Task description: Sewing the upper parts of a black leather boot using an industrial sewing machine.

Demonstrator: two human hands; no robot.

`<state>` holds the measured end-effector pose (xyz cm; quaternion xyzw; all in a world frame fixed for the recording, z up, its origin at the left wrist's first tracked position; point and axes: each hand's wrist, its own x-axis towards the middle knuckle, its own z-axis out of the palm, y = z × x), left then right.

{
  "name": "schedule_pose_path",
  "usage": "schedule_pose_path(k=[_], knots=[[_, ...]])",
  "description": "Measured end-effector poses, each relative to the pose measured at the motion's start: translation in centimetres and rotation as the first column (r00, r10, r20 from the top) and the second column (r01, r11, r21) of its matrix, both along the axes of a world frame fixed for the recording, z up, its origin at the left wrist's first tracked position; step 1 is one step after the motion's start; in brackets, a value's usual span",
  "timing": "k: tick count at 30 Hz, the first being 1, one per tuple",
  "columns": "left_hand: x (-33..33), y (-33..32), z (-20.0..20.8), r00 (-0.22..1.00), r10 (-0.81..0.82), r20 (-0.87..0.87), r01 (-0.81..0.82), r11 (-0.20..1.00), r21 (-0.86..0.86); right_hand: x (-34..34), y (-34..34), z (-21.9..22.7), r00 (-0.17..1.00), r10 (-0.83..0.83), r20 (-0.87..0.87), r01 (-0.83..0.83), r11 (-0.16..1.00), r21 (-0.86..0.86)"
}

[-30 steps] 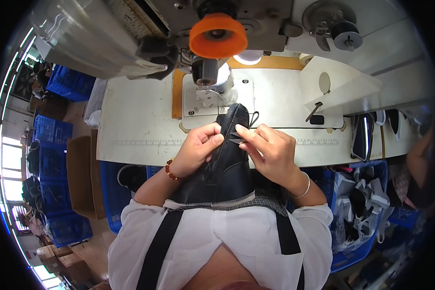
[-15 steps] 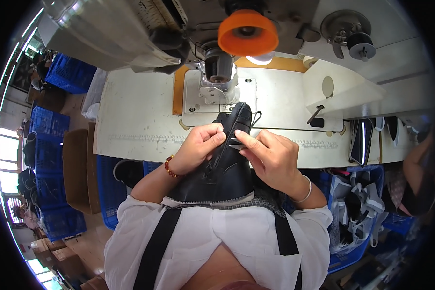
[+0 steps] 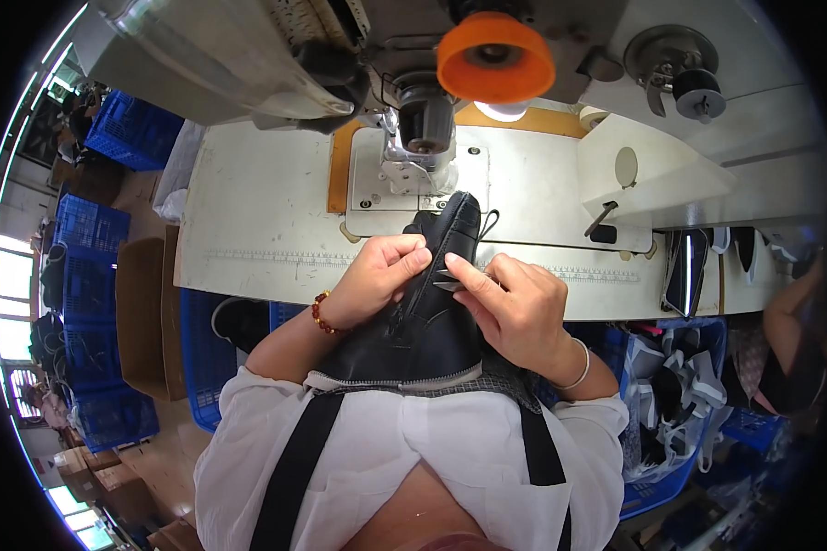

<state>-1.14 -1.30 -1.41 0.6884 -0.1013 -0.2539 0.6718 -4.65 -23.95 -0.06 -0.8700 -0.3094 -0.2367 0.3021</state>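
A black leather boot upper (image 3: pixel 446 342), with a pale stitched edge toward me, lies from my lap up onto the front of the sewing table (image 3: pixel 248 202). My left hand (image 3: pixel 373 278) pinches it along the seam, thumb and fingers closed on the leather. My right hand (image 3: pixel 524 308) is closed around small thread snips (image 3: pixel 447 283). Their two pointed metal blades stick out from the fingers, slightly apart, beside the seam. Most of the snips is hidden in the palm. A black loop (image 3: pixel 492 220) stands out from the upper's far right side.
Just beyond the upper stands the sewing machine's needle area (image 3: pixel 415 173), with an orange cup-shaped part (image 3: pixel 496 60) overhead. Blue crates (image 3: pixel 202 367) flank me; the right one holds grey and black shoe pieces (image 3: pixel 675 386). Another person's arm (image 3: pixel 786 317) shows at far right.
My right index fingertip and the snips have shifted slightly down the seam toward me. My left hand keeps its pinch on the boot upper. The whole view has tilted a little.
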Motion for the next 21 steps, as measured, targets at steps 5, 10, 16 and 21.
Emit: schedule_pose_path(k=[5, 10, 16, 21], knots=[[0.0, -0.1, 0.2, 1.000, 0.004, -0.001, -0.004, 1.000, -0.001, -0.3, 0.1, -0.2, 1.000, 0.001, 0.008, -0.001, 1.000, -0.024], [-0.1, -0.1, 0.1, 1.000, 0.009, -0.005, -0.009, 1.000, 0.002, -0.3, 0.2, -0.2, 1.000, 0.001, 0.017, -0.001, 1.000, -0.031], [-0.1, 0.0, 0.1, 1.000, 0.008, 0.011, -0.008, 1.000, 0.000, -0.6, 0.3, -0.2, 0.989, -0.025, 0.145, 0.050, 0.985, -0.167], [-0.2, 0.2, -0.3, 0.999, 0.015, 0.032, -0.014, 1.000, -0.006, -0.8, 0.9, -1.5, 0.977, -0.047, 0.206, 0.084, 0.981, -0.175]])
